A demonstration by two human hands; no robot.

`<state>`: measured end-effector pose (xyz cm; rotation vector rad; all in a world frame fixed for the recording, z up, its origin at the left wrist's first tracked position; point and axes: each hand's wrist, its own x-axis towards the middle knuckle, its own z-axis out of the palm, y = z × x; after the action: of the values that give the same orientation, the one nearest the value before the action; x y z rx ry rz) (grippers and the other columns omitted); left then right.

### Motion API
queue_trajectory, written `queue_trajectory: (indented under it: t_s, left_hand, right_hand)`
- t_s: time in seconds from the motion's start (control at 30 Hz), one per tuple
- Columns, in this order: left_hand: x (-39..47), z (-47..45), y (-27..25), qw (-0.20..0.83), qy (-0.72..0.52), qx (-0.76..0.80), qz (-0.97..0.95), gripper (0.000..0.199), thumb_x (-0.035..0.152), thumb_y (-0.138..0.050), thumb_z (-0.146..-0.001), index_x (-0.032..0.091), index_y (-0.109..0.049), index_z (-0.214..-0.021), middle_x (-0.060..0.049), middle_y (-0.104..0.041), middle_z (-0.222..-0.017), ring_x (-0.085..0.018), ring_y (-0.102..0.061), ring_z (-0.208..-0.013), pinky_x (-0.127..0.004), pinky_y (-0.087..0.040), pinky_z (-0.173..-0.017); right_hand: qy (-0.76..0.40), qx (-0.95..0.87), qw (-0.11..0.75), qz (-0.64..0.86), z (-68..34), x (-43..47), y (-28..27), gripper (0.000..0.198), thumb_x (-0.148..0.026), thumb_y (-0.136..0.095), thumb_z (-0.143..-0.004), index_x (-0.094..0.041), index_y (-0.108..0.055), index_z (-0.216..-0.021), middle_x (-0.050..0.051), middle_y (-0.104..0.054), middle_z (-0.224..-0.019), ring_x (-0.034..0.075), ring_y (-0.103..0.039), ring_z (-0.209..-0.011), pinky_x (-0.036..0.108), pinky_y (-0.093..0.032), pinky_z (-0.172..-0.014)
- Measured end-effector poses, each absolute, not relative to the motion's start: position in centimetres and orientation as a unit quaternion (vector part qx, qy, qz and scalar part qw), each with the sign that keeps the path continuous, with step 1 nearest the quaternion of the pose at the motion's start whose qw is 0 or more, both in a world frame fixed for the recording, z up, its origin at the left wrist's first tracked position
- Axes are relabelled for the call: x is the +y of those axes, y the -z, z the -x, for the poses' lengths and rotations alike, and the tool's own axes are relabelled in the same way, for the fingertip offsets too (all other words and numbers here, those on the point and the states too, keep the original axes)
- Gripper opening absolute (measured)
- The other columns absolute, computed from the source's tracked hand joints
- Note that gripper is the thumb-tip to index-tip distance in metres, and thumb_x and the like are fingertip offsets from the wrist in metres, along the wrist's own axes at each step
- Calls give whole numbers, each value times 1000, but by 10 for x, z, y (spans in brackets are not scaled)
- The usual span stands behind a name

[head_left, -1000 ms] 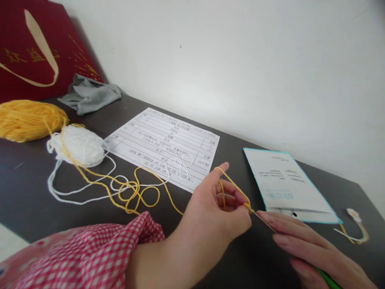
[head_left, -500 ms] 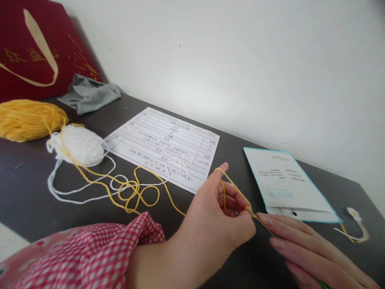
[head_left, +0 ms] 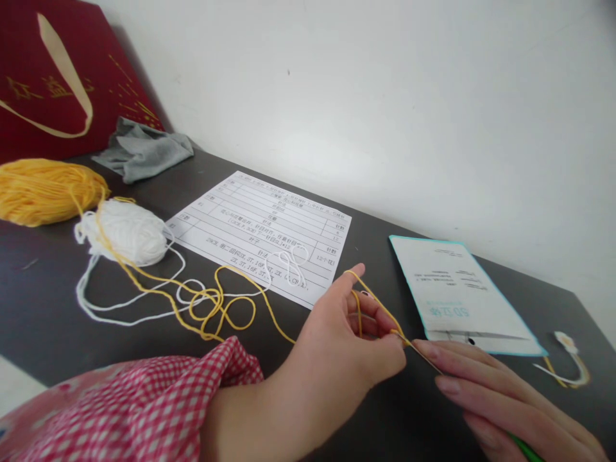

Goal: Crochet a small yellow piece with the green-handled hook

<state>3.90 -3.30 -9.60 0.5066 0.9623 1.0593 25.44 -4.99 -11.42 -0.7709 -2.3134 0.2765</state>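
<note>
My left hand [head_left: 349, 350] pinches a bit of yellow yarn [head_left: 378, 300] between thumb and fingers, and the strand runs tight over its raised index finger. A thin metal crochet hook [head_left: 427, 359] reaches from my right hand [head_left: 505, 391] to the yarn at the left fingertips. The hook's green handle [head_left: 525, 449] shows under the right hand at the bottom edge. The stitches at the hook's tip are mostly hidden by the left fingers. Loose yellow loops lie on the dark table behind the left wrist, leading toward a yellow yarn skein [head_left: 48, 192].
A white yarn ball [head_left: 128, 232] sits beside the skein, its strand trailing over a printed sheet [head_left: 269, 224]. A grey cloth [head_left: 144, 151] and a red gift bag [head_left: 62, 83] are at back left. A blue-edged packet [head_left: 462, 289] and a small white-and-yellow yarn piece [head_left: 572, 359] lie right.
My right hand has shifted slightly to the right and down, drawing the hook a little away from the left fingertips. The left hand has barely moved.
</note>
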Motion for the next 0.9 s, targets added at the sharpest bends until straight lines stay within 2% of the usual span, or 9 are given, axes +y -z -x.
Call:
queue_trajectory:
  t_s: [0.17, 0.33, 0.6, 0.77, 0.9]
  left_hand:
    - [-32, -33, 87, 775, -426, 426, -192, 87, -8, -70, -64, 10, -42, -144, 10, -62, -71, -6, -57, -67, -20, -46, -71]
    - [-34, -38, 96, 772, -457, 396, -196, 95, -11, -71, -58, 10, -41, -145, 10, -64, -70, -7, -59, -66, -20, -48, -68]
    - [-34, -39, 99, 763, -490, 389, -162, 103, -6, -82, -58, 8, -36, -149, 6, -72, -66, -9, -64, -66, -22, -50, -68]
    - [-34, -41, 101, 739, -528, 389, -155, 99, -5, -83, -55, 6, -40, -143, 7, -72, -61, -9, -65, -63, -22, -51, -67]
    - [-36, -46, 103, 711, -539, 417, -177, 88, 5, -81, -57, 9, -43, -137, 9, -69, -60, -10, -63, -60, -23, -50, -64]
  right_hand:
    - [-104, -886, 339, 300, -249, -49, 117, 25, -23, -61, -95, -26, -76, -114, 4, -81, -115, 23, -78, -102, 30, -63, -91]
    - [-57, -890, 338, 300, -242, -54, 122, 29, -24, -57, -98, -25, -75, -120, 7, -79, -119, 22, -76, -107, 26, -63, -90]
    - [-26, -889, 329, 316, -238, -58, 122, 46, -14, -55, -99, -25, -59, -143, 5, -76, -127, 21, -76, -109, 25, -60, -96]
    - [-32, -882, 326, 340, -232, -64, 124, 54, -13, -57, -98, -26, -52, -149, 5, -74, -130, 21, -75, -111, 25, -59, -97]
    - [-56, -880, 290, 371, -232, -71, 123, 57, -12, -57, -99, -27, -46, -153, 6, -69, -138, 21, -70, -120, 27, -56, -103]
